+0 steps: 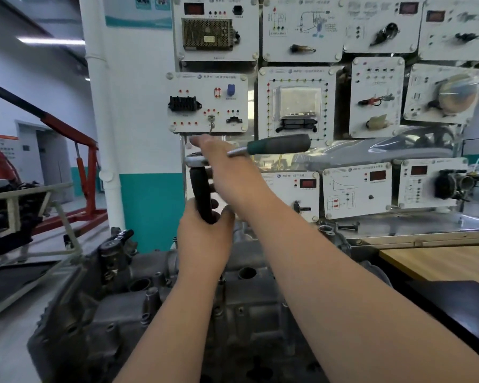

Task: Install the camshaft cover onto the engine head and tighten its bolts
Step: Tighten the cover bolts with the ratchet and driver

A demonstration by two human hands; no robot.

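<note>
The grey camshaft cover (pixel 116 327) lies lowest and nearest, on the engine. Above the cover, the left hand (pixel 205 236) grips the upright black handle of a ratchet (pixel 202 194). Higher above the cover, the right hand (pixel 221 161) holds a green-handled driver (pixel 277 145), its fingers over the ratchet's head. Beyond the cover hang white training panels (pixel 208 103).

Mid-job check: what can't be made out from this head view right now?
All in the head view:
1. Drive end of the ratchet: covered by the right hand; socket fitted or not, cannot tell.
2. Tip of the green-handled tool: hidden behind that hand.
3. Bolts of the cover: partly hidden under the forearms.
4. Near edge of the engine: cut off by the frame bottom.
5. Upper-right wall panels: blurred, labels unreadable.
</note>
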